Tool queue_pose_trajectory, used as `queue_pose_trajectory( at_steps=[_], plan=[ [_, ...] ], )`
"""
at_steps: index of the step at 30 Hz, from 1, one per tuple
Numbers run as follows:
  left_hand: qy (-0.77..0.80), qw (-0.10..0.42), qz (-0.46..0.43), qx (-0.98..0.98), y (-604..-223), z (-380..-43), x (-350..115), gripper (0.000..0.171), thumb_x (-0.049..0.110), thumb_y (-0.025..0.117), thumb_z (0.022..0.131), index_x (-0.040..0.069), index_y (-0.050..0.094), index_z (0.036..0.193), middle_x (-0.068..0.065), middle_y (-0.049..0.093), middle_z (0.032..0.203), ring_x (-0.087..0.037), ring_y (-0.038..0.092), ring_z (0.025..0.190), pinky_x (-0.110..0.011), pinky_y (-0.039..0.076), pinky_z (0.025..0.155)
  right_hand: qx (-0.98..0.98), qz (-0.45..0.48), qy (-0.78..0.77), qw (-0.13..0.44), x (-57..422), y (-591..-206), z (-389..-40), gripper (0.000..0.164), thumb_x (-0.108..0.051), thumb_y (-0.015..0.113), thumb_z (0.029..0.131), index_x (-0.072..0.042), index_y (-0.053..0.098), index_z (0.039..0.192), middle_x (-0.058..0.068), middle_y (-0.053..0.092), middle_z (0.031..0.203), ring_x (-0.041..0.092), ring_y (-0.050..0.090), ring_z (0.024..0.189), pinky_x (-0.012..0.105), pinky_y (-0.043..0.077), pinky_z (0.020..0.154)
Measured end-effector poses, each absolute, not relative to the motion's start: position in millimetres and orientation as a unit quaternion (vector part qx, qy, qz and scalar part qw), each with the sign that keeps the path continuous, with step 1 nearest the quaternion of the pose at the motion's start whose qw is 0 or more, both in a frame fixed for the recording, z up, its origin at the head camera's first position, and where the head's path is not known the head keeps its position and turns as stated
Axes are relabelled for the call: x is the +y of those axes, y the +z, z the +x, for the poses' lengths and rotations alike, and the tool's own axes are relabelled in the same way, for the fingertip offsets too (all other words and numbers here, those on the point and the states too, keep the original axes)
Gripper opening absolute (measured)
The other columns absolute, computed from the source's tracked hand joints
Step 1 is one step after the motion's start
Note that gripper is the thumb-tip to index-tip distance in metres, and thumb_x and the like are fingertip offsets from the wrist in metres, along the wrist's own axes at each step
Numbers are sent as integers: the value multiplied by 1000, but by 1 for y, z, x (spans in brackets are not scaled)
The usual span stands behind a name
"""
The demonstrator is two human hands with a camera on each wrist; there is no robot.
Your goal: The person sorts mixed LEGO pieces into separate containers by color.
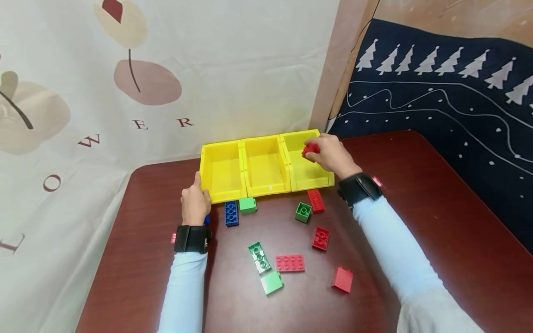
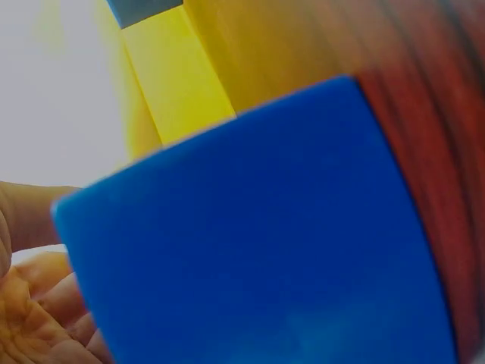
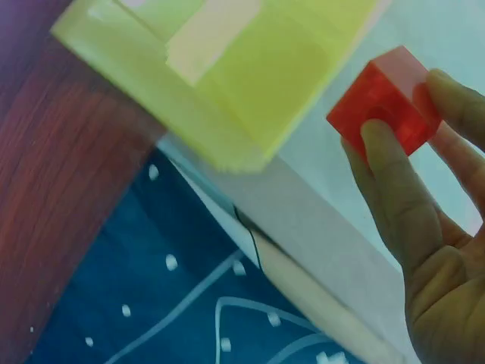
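The person's right hand (image 1: 333, 155) has a small red block (image 1: 309, 151) pinched between thumb and fingertips, held up over the right bin (image 1: 306, 173), the nearest of the three to the desk's far right corner. From the right wrist camera the block looks clear of the bin's walls. The left hand (image 1: 195, 203) is against the outer side of the left bin (image 1: 225, 173), one finger lying along its edge; I can't tell whether it grips the wall or only rests there. A blue block (image 1: 207, 220) sits just beside that wrist and hides much of the hand from the left wrist camera.

The yellow bins, with the middle bin (image 1: 266, 167) between the others, stand side by side along the far edge of the desk (image 1: 416, 199). Right in front of them are a long blue block (image 1: 231, 212) and a light green block (image 1: 247, 206) to the left, and a dark green block (image 1: 303, 212) beside an upper red block (image 1: 315, 200) to the right. Nearer the desk's front edge I see a hollow red block (image 1: 320, 238), a long red block (image 1: 290, 263), a long green block (image 1: 259, 257) touching or nearly touching a pale green block (image 1: 272, 282), and a smooth red block (image 1: 343, 280) farthest right. A dark cloth (image 1: 462, 99) with white trees hangs by the right edge.
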State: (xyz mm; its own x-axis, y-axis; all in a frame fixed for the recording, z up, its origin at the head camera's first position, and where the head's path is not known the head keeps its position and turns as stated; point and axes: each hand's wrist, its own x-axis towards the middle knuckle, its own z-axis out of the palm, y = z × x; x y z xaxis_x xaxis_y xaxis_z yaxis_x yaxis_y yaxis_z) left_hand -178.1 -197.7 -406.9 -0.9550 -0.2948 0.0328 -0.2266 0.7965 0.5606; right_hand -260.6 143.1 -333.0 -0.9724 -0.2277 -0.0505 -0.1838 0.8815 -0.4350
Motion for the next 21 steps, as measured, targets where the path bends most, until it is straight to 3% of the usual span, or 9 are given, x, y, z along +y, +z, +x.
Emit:
queue_pose_trajectory(
  at_steps=[11,17,21],
  plan=[
    [-289,65,145,-944,-408,-176,-200,65,13,54,100,8,21,156,-31,56,128,-41,61,94,-49,53,95,973,-73,-203,87,106,-353,-319,44,-21,69,92,1,59,129,20,59,118,33,54,101,40,52,93],
    [-290,60,147,-944,-410,-177,-199,64,13,55,100,9,24,156,-31,56,128,-41,61,95,-49,54,95,978,-87,-159,99,101,-372,-330,31,-17,69,91,3,66,115,18,64,103,29,56,94,37,50,86],
    [-289,59,141,-945,-408,-178,-199,65,14,55,100,9,24,156,-30,58,125,-41,60,94,-49,54,94,982,-71,-141,103,98,-379,-331,28,-14,69,90,1,67,113,15,66,100,28,58,90,36,52,82]
  ],
)
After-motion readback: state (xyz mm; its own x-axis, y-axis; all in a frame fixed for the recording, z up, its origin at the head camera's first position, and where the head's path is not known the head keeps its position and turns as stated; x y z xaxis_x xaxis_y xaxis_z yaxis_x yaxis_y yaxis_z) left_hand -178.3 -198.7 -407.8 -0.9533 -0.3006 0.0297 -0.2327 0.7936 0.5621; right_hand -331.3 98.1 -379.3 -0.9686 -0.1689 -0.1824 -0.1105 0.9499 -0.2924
